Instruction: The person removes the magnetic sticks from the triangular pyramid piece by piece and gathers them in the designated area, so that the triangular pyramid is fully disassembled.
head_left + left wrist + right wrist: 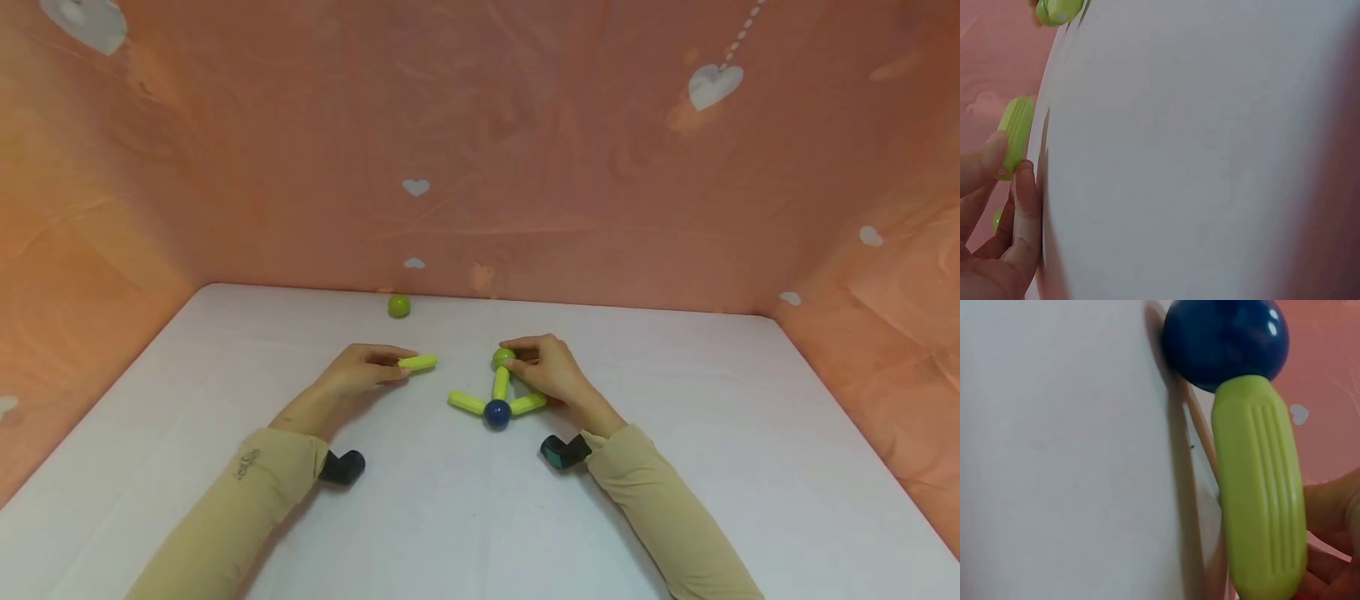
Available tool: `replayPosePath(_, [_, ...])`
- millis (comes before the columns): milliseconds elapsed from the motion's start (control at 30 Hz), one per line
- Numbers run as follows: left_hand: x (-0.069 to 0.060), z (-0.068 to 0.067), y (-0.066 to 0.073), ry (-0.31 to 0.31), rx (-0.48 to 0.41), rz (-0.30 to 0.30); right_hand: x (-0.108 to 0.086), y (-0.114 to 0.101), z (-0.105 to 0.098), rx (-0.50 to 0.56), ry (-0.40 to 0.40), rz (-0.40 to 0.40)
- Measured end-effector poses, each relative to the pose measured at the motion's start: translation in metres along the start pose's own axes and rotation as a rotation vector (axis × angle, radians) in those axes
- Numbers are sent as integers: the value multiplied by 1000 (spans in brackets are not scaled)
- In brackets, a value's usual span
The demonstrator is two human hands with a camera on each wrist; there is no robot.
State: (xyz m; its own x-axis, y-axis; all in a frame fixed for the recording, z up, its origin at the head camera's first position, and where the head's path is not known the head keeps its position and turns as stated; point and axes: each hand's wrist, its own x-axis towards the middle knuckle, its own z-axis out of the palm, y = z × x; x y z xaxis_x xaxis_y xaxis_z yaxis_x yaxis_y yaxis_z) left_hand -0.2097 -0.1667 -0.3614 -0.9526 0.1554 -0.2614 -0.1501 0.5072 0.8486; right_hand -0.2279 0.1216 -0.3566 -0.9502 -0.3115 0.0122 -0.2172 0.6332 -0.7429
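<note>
Blue ball point(497, 414), head view: left rod point(467, 403), far rod point(501, 384) and right rod point(528, 403), all yellow-green, meet it at one end. My right hand point(553, 367) pinches a green ball point(503, 357) at the far rod's outer end. My left hand point(366, 365) pinches a loose rod point(418, 362) by one end, apart from the joined pieces. Second green ball point(399, 306) lies near the far edge of the white table point(450, 517).

Left wrist view: loose rod between my thumb and fingers, tilted, ridges visible.

Right wrist view: blue ball with one ridged rod joined, foreground; my fingers behind, their pinch hidden here.
</note>
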Motion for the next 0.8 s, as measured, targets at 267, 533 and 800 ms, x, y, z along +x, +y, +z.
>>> replayPosePath(267, [1, -12, -3, -27, 41, -12, 1, 0, 2, 2, 4, 5])
replayPosePath(533, [3, -15, -4, -22, 48, -1, 1, 2, 2, 7, 6, -14])
replayPosePath(800, [5, -13, -3, 3, 50, 2, 0, 4, 1, 13, 4, -11])
